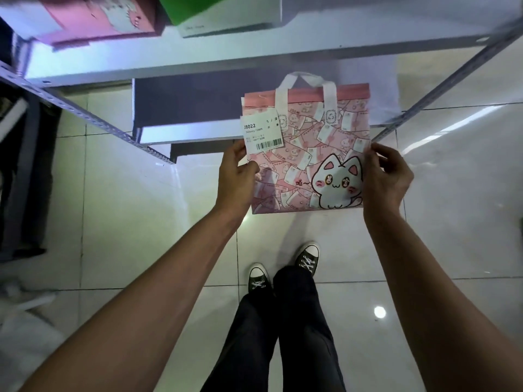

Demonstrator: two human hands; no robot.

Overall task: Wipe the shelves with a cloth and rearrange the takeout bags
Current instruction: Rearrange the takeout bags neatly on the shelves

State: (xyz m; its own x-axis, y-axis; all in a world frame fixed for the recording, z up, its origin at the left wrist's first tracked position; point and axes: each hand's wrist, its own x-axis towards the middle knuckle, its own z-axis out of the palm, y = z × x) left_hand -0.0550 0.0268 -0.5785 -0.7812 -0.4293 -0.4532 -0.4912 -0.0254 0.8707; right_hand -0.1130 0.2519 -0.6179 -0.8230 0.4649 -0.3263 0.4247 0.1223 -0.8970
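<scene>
Evidently to keep it flat and square for shelving, the left hand (pixel 236 176) and right hand (pixel 386 176) each pinch a side edge of the pink cat-print takeout bag (pixel 307 154) between them, its handles pointing away over the lower shelf (pixel 181 108) just beyond the fingers.

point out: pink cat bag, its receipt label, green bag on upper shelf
pink cat bag (pixel 305 165), head view, middle of the printed front panel
receipt label (pixel 261 134), head view, centre of the white slip
green bag (pixel 220 7), head view, its green side on the upper shelf
</scene>
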